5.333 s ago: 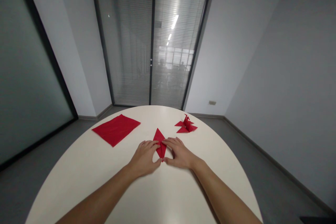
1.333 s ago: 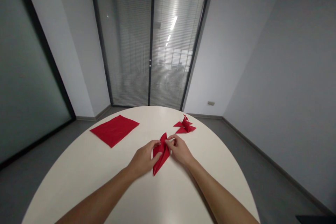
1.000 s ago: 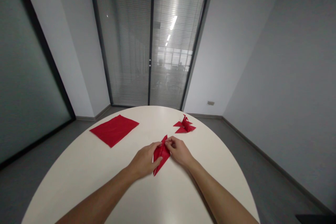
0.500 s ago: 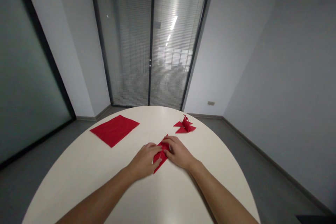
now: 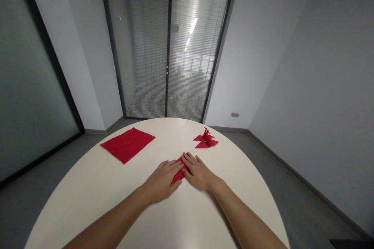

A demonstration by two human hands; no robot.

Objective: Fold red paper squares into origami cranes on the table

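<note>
both hands flat, fingers spread loose: left hand (image 5: 162, 179) and right hand (image 5: 197, 171) pressing folded red paper (image 5: 178, 176) onto white table (image 5: 87, 186), grasping nothing.

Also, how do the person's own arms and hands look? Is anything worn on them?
Both arms are bare: the left forearm and the right forearm show no sleeve as far as the lower edge of the picture. The left hand and the right hand have no gloves. No ring, watch or bracelet is visible, and no markings can be made out.
</note>
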